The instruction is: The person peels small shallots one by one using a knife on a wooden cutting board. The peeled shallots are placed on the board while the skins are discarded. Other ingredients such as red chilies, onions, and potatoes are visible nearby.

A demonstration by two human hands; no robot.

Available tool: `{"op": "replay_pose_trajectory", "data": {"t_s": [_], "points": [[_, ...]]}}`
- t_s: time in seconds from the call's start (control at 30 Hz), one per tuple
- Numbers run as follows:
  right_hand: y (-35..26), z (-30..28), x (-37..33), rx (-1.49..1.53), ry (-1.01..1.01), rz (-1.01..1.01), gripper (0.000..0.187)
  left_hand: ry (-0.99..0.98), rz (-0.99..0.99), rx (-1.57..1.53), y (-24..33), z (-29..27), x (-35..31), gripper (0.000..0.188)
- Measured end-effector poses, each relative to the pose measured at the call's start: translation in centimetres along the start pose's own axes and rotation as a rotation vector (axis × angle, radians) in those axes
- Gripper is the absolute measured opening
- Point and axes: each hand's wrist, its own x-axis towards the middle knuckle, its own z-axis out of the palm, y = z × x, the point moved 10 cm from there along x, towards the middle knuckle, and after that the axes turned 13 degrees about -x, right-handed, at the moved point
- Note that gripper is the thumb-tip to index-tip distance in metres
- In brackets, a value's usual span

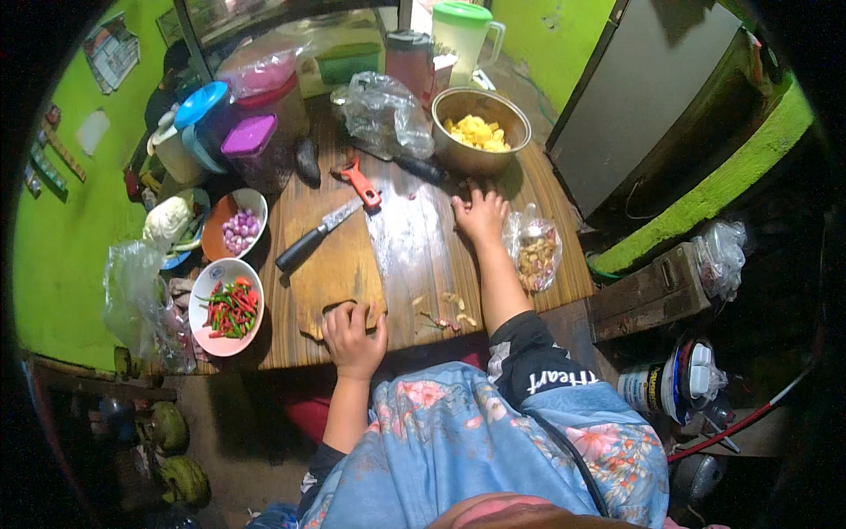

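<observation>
My left hand point(352, 339) lies on the near end of a wooden cutting board point(335, 264), fingers stretched forward over it. A knife with a black handle point(302, 250) rests slantwise across the board, blade pointing away to the right. Beyond it lies a red-handled peeler point(359, 183). My right hand point(482, 213) reaches across the table, its fingers apart and down on the wood just in front of a metal pot point(448, 159) of yellow cut chunks point(477, 134). Beside my right forearm is a clear plastic bag point(535, 251) with small brownish pieces inside.
At the left stand a bowl point(197, 328) of red and green chillies, a bowl point(211, 238) of shallots and a cauliflower point(166, 220). Jugs, including a blue-lidded one point(203, 106), and a purple-lidded container point(249, 134) stand behind. Peel scraps point(454, 319) lie near the front edge.
</observation>
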Motion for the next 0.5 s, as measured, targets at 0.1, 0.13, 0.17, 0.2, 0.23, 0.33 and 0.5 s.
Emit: {"op": "replay_pose_trajectory", "data": {"t_s": [0.1, 0.13, 0.17, 0.2, 0.23, 0.33, 0.5], "points": [[-2.3, -0.3, 0.1, 0.192, -0.017, -0.103, 0.041, 0.009, 0.008, -0.003, 0.0, 0.0, 0.3, 0.03], [-3.5, -0.9, -0.2, 0.263, 0.048, -0.18, 0.037, 0.015, 0.008, 0.001, -0.1, 0.0, 0.1, 0.029], [-4.7, -1.4, -0.5, 0.334, 0.112, -0.257, 0.034, 0.026, 0.022, -0.007, 0.0, -0.1, 0.3, 0.029], [-6.2, -2.1, -1.4, 0.408, 0.164, -0.342, 0.032, 0.035, 0.023, -0.009, 0.0, -0.2, 0.2, 0.029], [-7.7, -2.2, -2.2, 0.42, 0.166, -0.418, 0.031, 0.044, 0.024, -0.011, -0.1, -0.3, 0.2, 0.029], [-11.6, -2.9, -5.1, 0.482, 0.144, -0.603, 0.029, 0.029, 0.014, -0.023, -0.2, -0.1, 0.1, 0.028], [-14.3, -4.3, -6.0, 0.637, 0.232, -0.576, 0.026, 0.017, -0.008, -0.046, -0.3, 0.0, 0.0, 0.027]]}}
